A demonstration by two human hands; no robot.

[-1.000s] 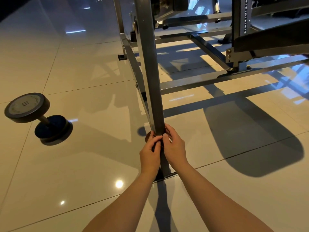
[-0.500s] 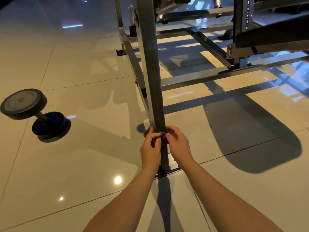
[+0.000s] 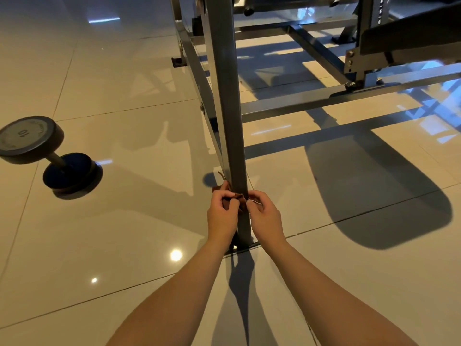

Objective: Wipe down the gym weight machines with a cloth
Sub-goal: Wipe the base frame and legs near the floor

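Fingers [image 3: 225, 196] of left hand [image 3: 221, 217] and right hand [image 3: 266, 217] curled on brown cloth [image 3: 238, 199] around grey machine upright [image 3: 228, 96].

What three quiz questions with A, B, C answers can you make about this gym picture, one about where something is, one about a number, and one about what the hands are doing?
1. Where is the dumbbell?
A) on the tiled floor, left of the machine's upright post
B) on a shelf
C) in a hand

2. Which number is on its end plate?
A) 25
B) 10
C) 40

3. What is happening to the brown cloth?
A) lying loose on the tiles
B) hanging off the dumbbell
C) pinched by the left hand and right hand against the post

Answers:
1. A, it lies on the tiles to the post's left.
2. B, "10" is printed on the upper plate.
3. C, both hands' fingers curl on the cloth low on the post.
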